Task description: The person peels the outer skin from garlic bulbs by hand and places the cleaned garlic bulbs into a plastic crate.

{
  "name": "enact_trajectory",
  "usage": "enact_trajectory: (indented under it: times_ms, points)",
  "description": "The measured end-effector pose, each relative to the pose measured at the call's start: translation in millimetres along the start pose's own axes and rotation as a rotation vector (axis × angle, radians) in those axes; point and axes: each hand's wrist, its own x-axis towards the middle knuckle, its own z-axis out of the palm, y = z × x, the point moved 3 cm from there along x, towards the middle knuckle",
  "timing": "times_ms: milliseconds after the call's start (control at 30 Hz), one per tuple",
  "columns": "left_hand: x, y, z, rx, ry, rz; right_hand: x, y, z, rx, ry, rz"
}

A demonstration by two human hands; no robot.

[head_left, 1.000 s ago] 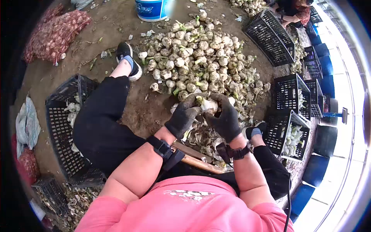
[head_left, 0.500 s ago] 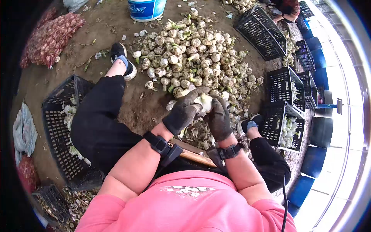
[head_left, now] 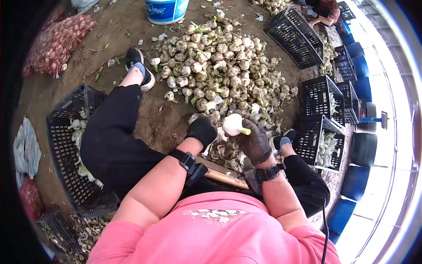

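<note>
A clean white garlic bulb (head_left: pixel 233 125) with a short green stem stub is held in my right hand (head_left: pixel 256 144), which wears a dirty dark glove. The stub points right, over the gloved fingers. Just left of the bulb is my left hand (head_left: pixel 202 131), also gloved, with its fingers curled; what they hold, if anything, is hidden. Beyond both hands spreads a large heap of unpeeled garlic bulbs (head_left: pixel 228 66), brownish and soil-stained. Loose garlic skins (head_left: pixel 224 154) litter the ground below and between my hands.
A black crate (head_left: pixel 66 154) with trimmed garlic stands by my left leg. On the right, a crate of white bulbs (head_left: pixel 327 149) and more black crates (head_left: pixel 323 97) line up. Farther off are a blue-white bucket (head_left: pixel 167 11), a red mesh sack (head_left: pixel 61 42) and another person (head_left: pixel 327 13).
My hands have moved apart and slightly toward me. The garlic bulb, earlier between both hands, now rests in my right hand, bare white with its stem stub showing.
</note>
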Motion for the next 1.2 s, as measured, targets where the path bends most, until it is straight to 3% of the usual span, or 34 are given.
enact_trajectory:
  times_ms: [33,67,100,167,200,233,300,333,433,500,567,600,700,767,833,867,967,1033,1067,1167,1200]
  points:
    - [-8,-1,3,-0.086,0.056,-0.162,2,1,-3,0.301,0.055,0.154]
    - [-1,-8,13,-0.057,0.158,-0.04,0,1,-8,0.577,0.097,0.24]
    - [5,-17,25,-0.028,0.255,0.077,0,4,-13,0.577,0.097,0.24]
    - [-8,12,-16,-0.839,0.025,0.142,-3,13,-23,0.052,0.144,0.11]
    - [-22,35,-46,-1.257,-0.133,0.067,-5,15,-22,0.027,0.145,0.081]
    - [-33,55,-65,-1.282,-0.212,-0.059,-5,20,-20,0.033,0.15,0.083]
    - [-26,50,-39,-1.183,-0.105,0.135,-6,24,-14,-0.272,0.104,-0.094]
    - [-24,48,-31,-1.24,-0.11,0.063,-7,30,-19,-0.214,0.119,0.073]
    - [-25,49,-28,-1.225,-0.105,0.039,-3,32,-30,-0.057,0.227,0.044]
    - [-28,50,-29,-1.19,-0.122,0.025,-6,17,-26,-0.231,0.301,-0.046]
    - [-36,55,-35,-1.052,-0.024,-0.015,-7,-10,-10,-1.09,0.025,-0.054]
    - [-30,53,-33,-0.828,0.067,0.115,-6,-12,-7,-1.08,0.055,-0.055]
    - [-27,45,-27,-0.687,0.236,0.185,1,3,-9,-1.152,0.033,-0.059]
    - [-25,41,-28,-0.789,0.172,0.15,4,17,-10,-1.125,0.049,-0.073]
    - [-29,45,-37,-1.018,-0.014,-0.069,6,56,-25,-0.636,0.144,-0.005]
    - [-25,42,-32,-1.096,-0.034,0.074,8,65,-32,-0.574,0.161,-0.026]
    - [-36,58,-46,-1.225,-0.149,0.105,2,68,-40,-0.427,0.31,0.078]
    - [-35,63,-39,-1.259,-0.246,0.333,5,112,-54,-0.204,0.308,0.154]
    - [-34,69,-33,-1.297,-0.312,0.343,13,165,-69,-0.215,0.233,0.006]
    - [-41,80,-31,-1.269,-0.384,0.425,28,139,-43,0.87,0.319,0.323]
    - [-44,82,-33,-1.236,-0.384,0.462,38,139,-47,0.448,0.375,0.188]
